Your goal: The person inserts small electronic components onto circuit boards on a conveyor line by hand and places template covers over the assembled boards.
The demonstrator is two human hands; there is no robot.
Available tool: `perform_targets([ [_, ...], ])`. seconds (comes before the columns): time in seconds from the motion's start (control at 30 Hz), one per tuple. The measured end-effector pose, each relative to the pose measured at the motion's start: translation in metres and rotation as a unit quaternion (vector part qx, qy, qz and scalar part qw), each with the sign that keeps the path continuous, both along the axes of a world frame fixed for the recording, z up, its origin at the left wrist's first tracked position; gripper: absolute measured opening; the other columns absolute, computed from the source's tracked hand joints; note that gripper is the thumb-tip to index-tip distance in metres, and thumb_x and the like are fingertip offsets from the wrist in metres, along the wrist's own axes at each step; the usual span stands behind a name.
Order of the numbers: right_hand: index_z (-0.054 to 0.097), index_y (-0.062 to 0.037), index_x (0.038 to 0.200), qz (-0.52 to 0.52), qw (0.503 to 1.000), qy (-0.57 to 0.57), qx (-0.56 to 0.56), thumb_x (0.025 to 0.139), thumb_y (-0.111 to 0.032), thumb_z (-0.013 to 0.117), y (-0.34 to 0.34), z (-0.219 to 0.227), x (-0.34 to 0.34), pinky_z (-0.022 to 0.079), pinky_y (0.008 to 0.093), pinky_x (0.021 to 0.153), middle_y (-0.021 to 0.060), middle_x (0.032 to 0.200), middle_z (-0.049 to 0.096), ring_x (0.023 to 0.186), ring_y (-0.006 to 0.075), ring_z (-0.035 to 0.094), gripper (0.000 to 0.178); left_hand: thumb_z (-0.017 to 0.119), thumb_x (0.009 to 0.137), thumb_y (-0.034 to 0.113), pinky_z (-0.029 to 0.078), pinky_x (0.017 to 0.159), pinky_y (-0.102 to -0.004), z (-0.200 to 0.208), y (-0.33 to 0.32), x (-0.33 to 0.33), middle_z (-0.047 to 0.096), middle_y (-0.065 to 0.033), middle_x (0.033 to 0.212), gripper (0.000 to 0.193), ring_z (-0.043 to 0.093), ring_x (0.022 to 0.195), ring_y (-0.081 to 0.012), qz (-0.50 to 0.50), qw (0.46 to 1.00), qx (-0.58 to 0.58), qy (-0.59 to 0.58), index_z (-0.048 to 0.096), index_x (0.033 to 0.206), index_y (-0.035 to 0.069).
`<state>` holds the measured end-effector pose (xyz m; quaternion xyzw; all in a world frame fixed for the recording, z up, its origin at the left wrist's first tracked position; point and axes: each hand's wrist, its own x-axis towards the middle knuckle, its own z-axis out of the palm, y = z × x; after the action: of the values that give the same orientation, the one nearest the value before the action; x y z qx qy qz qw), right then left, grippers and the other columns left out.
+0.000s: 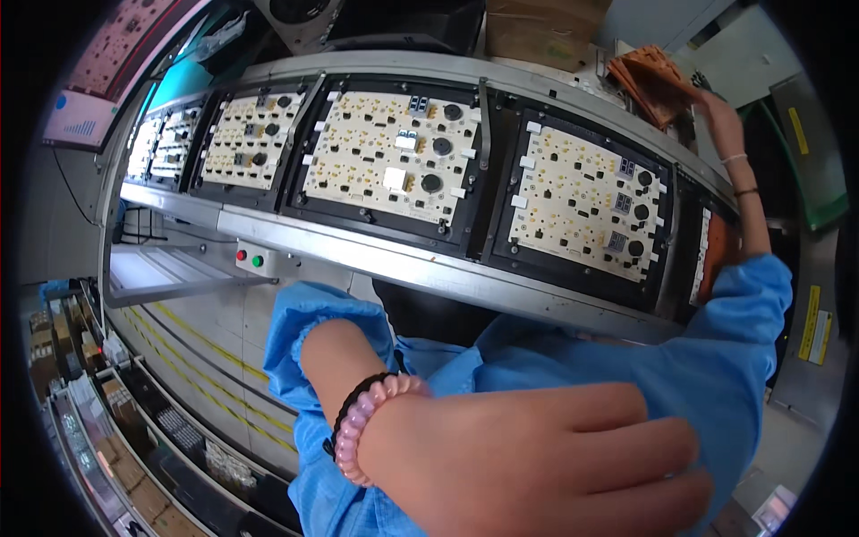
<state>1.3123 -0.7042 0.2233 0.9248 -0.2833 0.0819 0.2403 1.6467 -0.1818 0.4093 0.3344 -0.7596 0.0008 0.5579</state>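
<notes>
My left hand [537, 456] is large and close in the lower middle, its back turned up. Its fingers are bent and held together; the fingertips and anything in them are hidden. A pink coil band [362, 421] and a black hair tie circle that wrist. At the far right, my right arm stretches over the conveyor. My right hand [718, 116] closes at the edge of an orange-brown sheet-like piece [658, 85] in a loose pile; its fingertips are partly hidden. Nearest to that arm, an orange board [721, 255] lies in a black frame.
Along the metal conveyor [358, 242] sit black fixtures with cream circuit boards [582, 197] carrying black round parts and displays. A red and green button box [256, 258] hangs on its near side. Parts bins [170, 438] stand lower left, a cardboard box [541, 31] behind.
</notes>
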Motion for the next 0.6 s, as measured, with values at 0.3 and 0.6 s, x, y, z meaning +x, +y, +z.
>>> perform_targets([
  [0.3, 0.063, -0.0084, 0.128, 0.026, 0.902, -0.32, 0.288, 0.103, -0.026, 0.056, 0.178, 0.101, 0.051, 0.052, 0.027, 0.068, 0.0059, 0.103, 0.07, 0.081, 0.0152, 0.067, 0.032, 0.061, 0.077, 0.015, 0.038, 0.054, -0.0238, -0.003, 0.022, -0.042, 0.067, 0.0027, 0.085, 0.013, 0.054, 0.062, -0.0132, 0.133, 0.978, 0.152, 0.048, 0.072, 0.079, 0.022],
  [0.6, 0.054, -0.0074, 0.114, 0.071, 0.715, -0.21, 0.663, 0.104, -0.026, 0.056, 0.2, 0.035, 0.078, 0.04, 0.0187, 0.07, -0.0055, 0.083, 0.049, 0.077, 0.0028, 0.047, 0.021, 0.064, 0.082, 0.024, 0.049, 0.072, -0.0241, -0.004, 0.02, -0.046, 0.067, 0.0061, 0.095, 0.021, 0.055, 0.072, -0.0085, 0.009, 0.959, 0.268, 0.088, 0.077, 0.098, 0.023],
])
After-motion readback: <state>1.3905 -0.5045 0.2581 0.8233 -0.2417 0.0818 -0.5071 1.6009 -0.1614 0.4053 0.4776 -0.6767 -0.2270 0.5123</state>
